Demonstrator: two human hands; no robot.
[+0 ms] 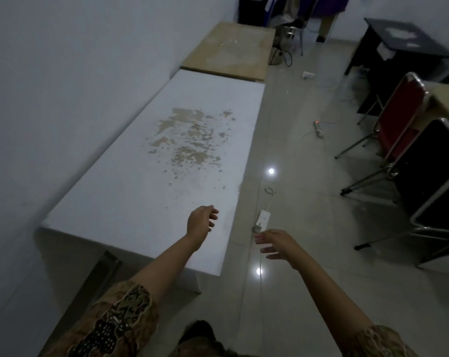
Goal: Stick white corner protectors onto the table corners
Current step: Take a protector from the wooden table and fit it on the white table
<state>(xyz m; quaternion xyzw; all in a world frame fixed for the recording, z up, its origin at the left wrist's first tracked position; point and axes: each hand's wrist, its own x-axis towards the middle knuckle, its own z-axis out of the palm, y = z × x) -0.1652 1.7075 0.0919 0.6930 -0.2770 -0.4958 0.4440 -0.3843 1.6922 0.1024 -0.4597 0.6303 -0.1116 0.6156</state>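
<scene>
A long white table with a worn, flaked patch in its middle stands along the left wall. Its near right corner is in view below my arms. My left hand hovers over the table's near right part, fingers loosely curled, holding nothing that I can see. My right hand reaches out over the floor just right of the table edge, fingers relaxed and spread, empty. No white corner protector shows anywhere in the view.
A beige table butts against the white one's far end. Power strips and cables lie on the tiled floor beside the table. A red chair, a black chair and a black desk stand at right.
</scene>
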